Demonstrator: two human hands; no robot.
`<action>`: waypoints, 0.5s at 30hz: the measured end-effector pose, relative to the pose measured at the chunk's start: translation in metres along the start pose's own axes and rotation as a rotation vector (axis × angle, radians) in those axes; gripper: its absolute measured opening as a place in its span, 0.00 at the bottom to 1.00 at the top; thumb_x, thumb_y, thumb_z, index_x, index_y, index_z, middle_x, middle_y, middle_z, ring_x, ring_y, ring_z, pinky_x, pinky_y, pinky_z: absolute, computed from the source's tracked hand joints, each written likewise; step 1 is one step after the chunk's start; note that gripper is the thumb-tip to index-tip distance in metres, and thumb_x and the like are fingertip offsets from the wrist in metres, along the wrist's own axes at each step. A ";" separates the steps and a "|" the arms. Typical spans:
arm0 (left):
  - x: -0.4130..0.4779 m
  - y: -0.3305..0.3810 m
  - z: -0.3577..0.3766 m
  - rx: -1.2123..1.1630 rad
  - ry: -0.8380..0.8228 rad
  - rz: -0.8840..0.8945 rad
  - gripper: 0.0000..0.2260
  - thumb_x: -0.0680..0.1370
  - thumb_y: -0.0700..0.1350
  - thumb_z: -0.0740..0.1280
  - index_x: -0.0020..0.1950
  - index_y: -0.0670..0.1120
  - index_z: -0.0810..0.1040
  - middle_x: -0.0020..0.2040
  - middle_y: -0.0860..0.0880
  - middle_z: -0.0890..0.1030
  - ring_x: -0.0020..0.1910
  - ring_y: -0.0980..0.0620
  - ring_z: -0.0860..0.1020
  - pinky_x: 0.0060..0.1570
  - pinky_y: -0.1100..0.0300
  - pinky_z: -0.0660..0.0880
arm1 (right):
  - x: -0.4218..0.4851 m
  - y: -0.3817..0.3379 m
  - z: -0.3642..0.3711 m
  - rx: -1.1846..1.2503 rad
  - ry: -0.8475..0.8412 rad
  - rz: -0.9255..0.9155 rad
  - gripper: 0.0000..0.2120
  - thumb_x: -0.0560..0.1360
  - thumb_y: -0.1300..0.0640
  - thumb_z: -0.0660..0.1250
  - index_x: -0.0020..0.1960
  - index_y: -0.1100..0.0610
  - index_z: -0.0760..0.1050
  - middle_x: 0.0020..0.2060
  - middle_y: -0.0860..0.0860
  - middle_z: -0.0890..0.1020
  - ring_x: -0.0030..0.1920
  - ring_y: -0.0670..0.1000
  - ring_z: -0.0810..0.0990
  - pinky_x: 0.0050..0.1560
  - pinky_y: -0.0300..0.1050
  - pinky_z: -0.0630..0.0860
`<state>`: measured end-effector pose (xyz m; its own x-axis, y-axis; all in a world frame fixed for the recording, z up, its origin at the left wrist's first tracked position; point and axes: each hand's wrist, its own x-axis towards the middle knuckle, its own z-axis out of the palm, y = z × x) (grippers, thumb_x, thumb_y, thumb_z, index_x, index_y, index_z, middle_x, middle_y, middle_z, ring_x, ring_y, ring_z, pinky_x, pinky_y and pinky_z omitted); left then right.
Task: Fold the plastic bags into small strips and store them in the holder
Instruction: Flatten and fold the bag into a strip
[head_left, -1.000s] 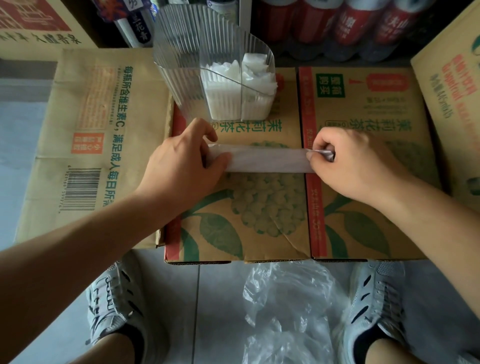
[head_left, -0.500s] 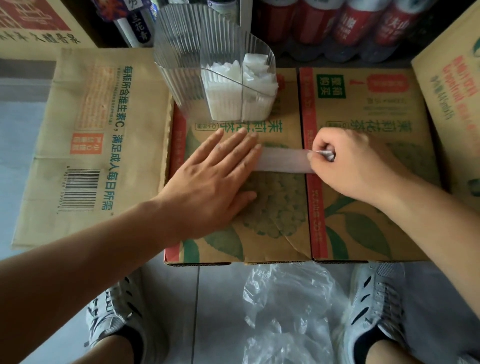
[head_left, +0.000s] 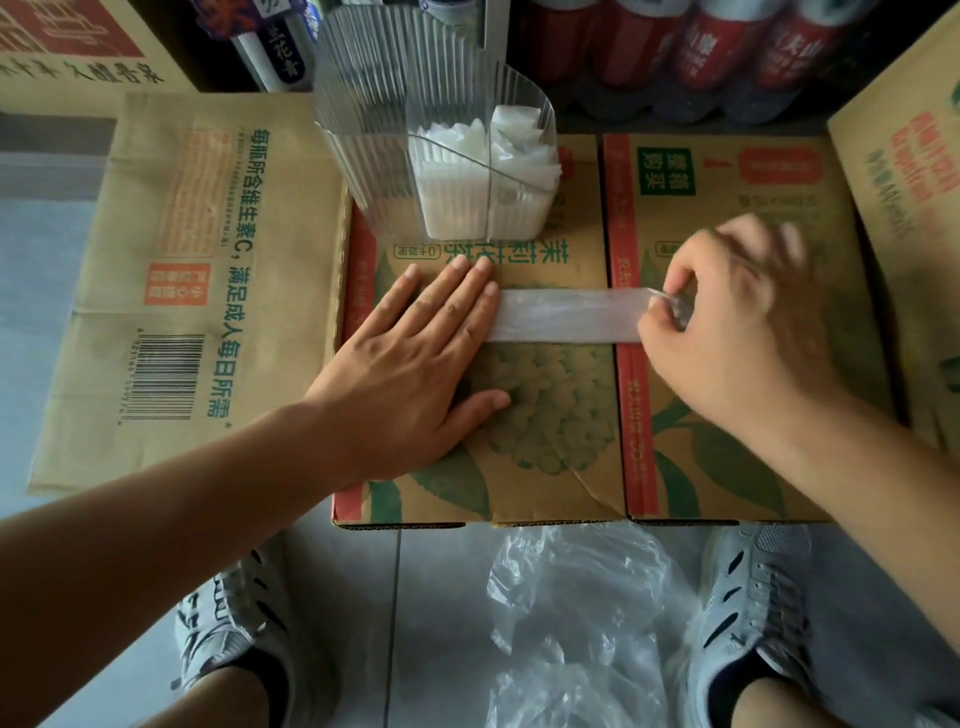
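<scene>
Partly motion-blurred, right hand (head_left: 727, 322) pinches end of translucent folded plastic strip (head_left: 566, 316); left hand (head_left: 415, 364) flat, fingers straight, covering other end. Right hand since shifted rightward.

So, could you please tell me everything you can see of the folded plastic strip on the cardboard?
The plastic strip is a translucent, whitish bag folded into a long flat band, lying left to right on the cardboard box. The left hand presses its left end with straight fingers; the right hand pinches its right end. The holder stands behind it, not touching.
</scene>
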<state>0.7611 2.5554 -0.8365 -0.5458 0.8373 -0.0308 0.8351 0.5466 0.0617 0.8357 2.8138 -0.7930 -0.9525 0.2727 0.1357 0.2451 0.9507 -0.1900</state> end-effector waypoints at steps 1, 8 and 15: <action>0.000 0.000 0.000 -0.001 -0.003 -0.002 0.37 0.84 0.65 0.47 0.83 0.39 0.50 0.83 0.41 0.49 0.83 0.45 0.46 0.80 0.42 0.50 | -0.005 -0.008 -0.001 -0.008 0.067 -0.068 0.08 0.73 0.59 0.68 0.49 0.61 0.74 0.54 0.60 0.76 0.57 0.62 0.73 0.56 0.54 0.68; -0.001 -0.001 0.002 -0.028 0.022 0.014 0.33 0.84 0.58 0.51 0.83 0.41 0.50 0.84 0.42 0.50 0.83 0.46 0.46 0.80 0.42 0.49 | -0.040 -0.055 0.028 0.037 -0.412 -0.579 0.34 0.82 0.50 0.50 0.83 0.62 0.46 0.83 0.58 0.44 0.82 0.55 0.38 0.81 0.56 0.45; -0.001 -0.002 0.003 -0.008 0.017 0.006 0.33 0.84 0.58 0.50 0.83 0.39 0.51 0.83 0.41 0.50 0.83 0.45 0.47 0.80 0.41 0.50 | -0.038 -0.035 0.038 -0.128 -0.395 -0.447 0.35 0.83 0.40 0.41 0.83 0.61 0.43 0.82 0.57 0.41 0.82 0.56 0.38 0.82 0.56 0.44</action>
<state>0.7600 2.5535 -0.8395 -0.5419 0.8404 -0.0131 0.8379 0.5414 0.0696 0.8567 2.7639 -0.8287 -0.9571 -0.2092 -0.2003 -0.1977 0.9773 -0.0760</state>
